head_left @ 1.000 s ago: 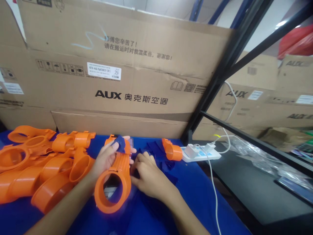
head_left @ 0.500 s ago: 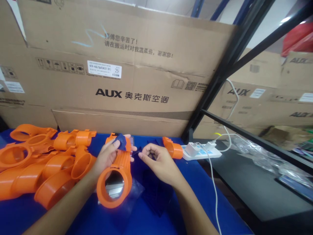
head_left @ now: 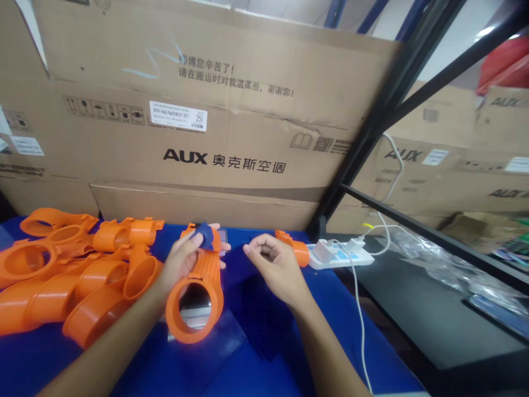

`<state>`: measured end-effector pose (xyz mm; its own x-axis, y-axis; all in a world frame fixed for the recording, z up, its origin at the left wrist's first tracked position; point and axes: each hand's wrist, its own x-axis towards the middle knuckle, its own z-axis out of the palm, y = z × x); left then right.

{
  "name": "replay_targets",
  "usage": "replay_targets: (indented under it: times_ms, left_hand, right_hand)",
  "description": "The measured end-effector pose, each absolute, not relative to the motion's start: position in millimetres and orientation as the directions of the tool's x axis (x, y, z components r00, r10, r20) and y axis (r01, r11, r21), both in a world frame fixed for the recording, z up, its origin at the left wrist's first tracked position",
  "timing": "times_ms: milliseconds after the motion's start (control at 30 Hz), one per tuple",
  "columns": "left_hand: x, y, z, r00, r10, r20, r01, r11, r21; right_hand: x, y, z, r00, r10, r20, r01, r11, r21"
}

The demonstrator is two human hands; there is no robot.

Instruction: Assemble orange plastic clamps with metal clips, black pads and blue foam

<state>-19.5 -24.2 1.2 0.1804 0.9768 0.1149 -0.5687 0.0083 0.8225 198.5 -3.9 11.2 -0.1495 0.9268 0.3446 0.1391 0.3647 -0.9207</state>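
Clasping one orange holder over the counter, the left hand thumbs a blue scrap onto it, seemingly to steady both; the right hand pinches one blue sheet by its edge, likely for control! One spare sits by the power strip; at least five overlap in the pile leftward.

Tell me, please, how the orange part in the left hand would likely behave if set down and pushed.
The orange part is probably stiff: in the left hand, its near ring looks evenly round. It is likely light for its size, since that ring is hollow. It may resist rolling, because a ribbed neck extends from the ring.
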Motion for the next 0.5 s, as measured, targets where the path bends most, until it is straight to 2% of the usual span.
replay_targets:
  times_ms: [133, 200, 333, 500]
  left_hand:
    - [-17.5, -25.8, 3.1, 0.117, 0.986, 0.118, -0.599, -0.025, 0.8]
    - [-14.3, -25.7, 3.8, 0.09, 0.991, 0.101, -0.606, -0.026, 0.795]
    - [-8.7, -24.6, 3.2, 0.041, 0.997, 0.068, -0.596, -0.03, 0.803]
    - [-7.0, -19.8, -6.7, -0.05, 0.996, 0.073, -0.563, -0.088, 0.821]
  right_hand:
    - [202.8, 0.1, 12.8, 0.103, 0.922, 0.373, 0.023, 0.373, -0.928]
    - [203.5, 0.1, 12.5, 0.172, 0.907, 0.385, -0.023, 0.395, -0.919]
    - [200.9, -2.5, 9.7, 0.2, 0.861, 0.467, 0.024, 0.472, -0.881]
    - [195.8, -4.9, 7.7, 0.232, 0.836, 0.498, 0.064, 0.498, -0.865]
